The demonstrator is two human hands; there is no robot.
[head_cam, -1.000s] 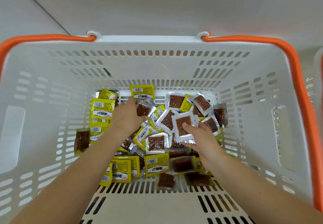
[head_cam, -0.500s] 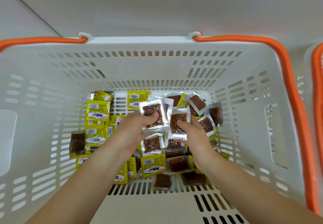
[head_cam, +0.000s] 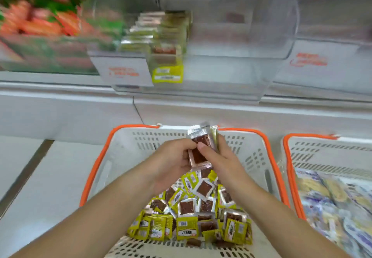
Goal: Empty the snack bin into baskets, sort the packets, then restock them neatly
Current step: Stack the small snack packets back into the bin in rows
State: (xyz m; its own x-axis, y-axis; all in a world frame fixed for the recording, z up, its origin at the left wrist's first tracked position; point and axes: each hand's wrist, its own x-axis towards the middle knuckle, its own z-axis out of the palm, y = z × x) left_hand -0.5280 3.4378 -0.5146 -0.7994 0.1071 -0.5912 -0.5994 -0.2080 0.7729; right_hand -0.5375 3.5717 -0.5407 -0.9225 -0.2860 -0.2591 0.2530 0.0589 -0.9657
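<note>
Restocking step, by the look of it. Left hand (head_cam: 173, 157) and right hand (head_cam: 218, 157) both gripping a small stack of packets (head_cam: 198, 149), held above the far rim of the basket (head_cam: 100, 157). Loose packets (head_cam: 193, 217) heaped toward the basket's near end. Clear bin (head_cam: 231, 56) on the shelf beyond, a row of packets (head_cam: 161, 42) already stood along its left wall. Next move likely calls for squaring the stack, then setting it upright beside that row.

The scene is being viewed by a single head-worn wide-angle camera, aimed forward and down. The white basket (head_cam: 124, 153) is being seen from close above, while the clear bin (head_cam: 231, 72) is being framed farther ahead, blurred, near the top.
</note>
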